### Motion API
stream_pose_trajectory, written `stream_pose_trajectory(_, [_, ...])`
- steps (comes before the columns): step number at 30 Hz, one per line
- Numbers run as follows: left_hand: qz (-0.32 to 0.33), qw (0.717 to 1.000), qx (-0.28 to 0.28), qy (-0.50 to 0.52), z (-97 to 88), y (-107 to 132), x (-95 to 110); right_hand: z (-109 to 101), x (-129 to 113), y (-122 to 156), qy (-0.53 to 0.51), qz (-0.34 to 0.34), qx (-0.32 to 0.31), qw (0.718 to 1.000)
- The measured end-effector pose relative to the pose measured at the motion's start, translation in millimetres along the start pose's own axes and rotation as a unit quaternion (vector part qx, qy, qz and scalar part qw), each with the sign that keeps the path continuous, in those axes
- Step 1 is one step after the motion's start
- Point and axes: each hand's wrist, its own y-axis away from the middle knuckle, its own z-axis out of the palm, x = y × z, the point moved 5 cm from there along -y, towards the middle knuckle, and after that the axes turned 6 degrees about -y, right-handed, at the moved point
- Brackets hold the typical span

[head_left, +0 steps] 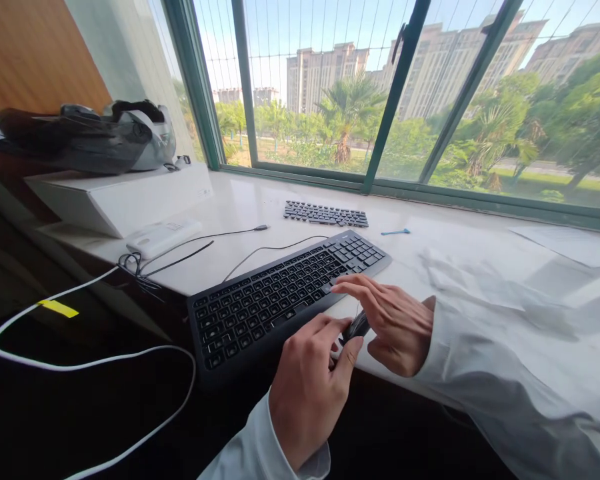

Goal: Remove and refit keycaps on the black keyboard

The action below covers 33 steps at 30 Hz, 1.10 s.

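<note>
My left hand (313,373) is closed, thumb and fingertips pinching the near end of a small dark object (359,325) whose kind I cannot make out. Beside it, my right hand (395,320) has its fingers stretched out to the left over the lower right part of a black keyboard (280,297), the fingertips at or just above its edge. Part of the dark object is hidden behind the right hand. Most of the keyboard shows bare key sockets, while flat keycaps sit on its right-hand block. Farther back lies a panel of dark keycaps (325,214).
A small blue tool (395,231) lies right of the keycaps. Crumpled translucent plastic (520,287) spreads at right. At left are a white box (125,197) with a bagged dark item on it, a white power strip (163,238) and cables. A window (305,170) borders the back.
</note>
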Motion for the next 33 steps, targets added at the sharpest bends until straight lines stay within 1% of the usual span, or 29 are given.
stream_pose_trajectory(4, [-0.021,0.997,0.006,0.068,-2.0,-5.9,-1.0,-2.3,2.6,2.7,0.002,0.004,0.015,1.000])
stream_pose_trajectory(7, [-0.043,0.994,-0.024,0.096,-0.6,-9.7,-3.1,-3.2,3.4,1.9,-0.006,0.004,0.029,1.000])
stream_pose_trajectory(9, [-0.047,0.994,-0.048,0.090,2.7,-12.4,-3.6,-4.3,3.0,0.6,-0.016,-0.011,0.041,0.999])
stream_pose_trajectory(10, [-0.043,0.995,-0.050,0.081,3.8,-13.9,-3.3,-5.2,2.7,0.0,-0.019,-0.021,0.048,0.998])
stream_pose_trajectory(12, [-0.028,0.997,-0.033,0.065,4.4,-16.6,-2.3,-7.6,2.7,-0.7,-0.018,-0.039,0.061,0.997])
stream_pose_trajectory(14, [-0.021,0.998,-0.005,0.062,3.5,-18.8,-2.4,-9.4,4.5,-1.0,-0.014,-0.043,0.066,0.997])
stream_pose_trajectory(18, [-0.032,0.997,0.024,0.065,0.4,-22.4,-5.8,-9.6,9.8,-1.0,-0.014,-0.045,0.058,0.997])
stream_pose_trajectory(21, [-0.031,0.999,0.031,0.024,-3.6,-25.0,-6.3,-6.9,12.4,-0.5,-0.040,-0.058,0.046,0.996])
stream_pose_trajectory(23, [-0.015,0.999,0.029,0.005,-5.1,-25.9,-3.8,-4.7,14.3,0.0,-0.059,-0.053,0.045,0.996])
stream_pose_trajectory(26, [0.010,1.000,0.019,0.007,-3.9,-25.7,1.0,-3.4,17.3,0.8,-0.068,-0.019,0.065,0.995])
stream_pose_trajectory(28, [0.015,1.000,0.019,0.009,-2.3,-25.4,2.8,-3.9,17.3,1.3,-0.066,-0.001,0.080,0.995])
stream_pose_trajectory(33, [0.030,0.999,0.028,0.010,1.5,-27.1,3.9,-6.3,16.3,1.8,-0.045,0.011,0.104,0.994])
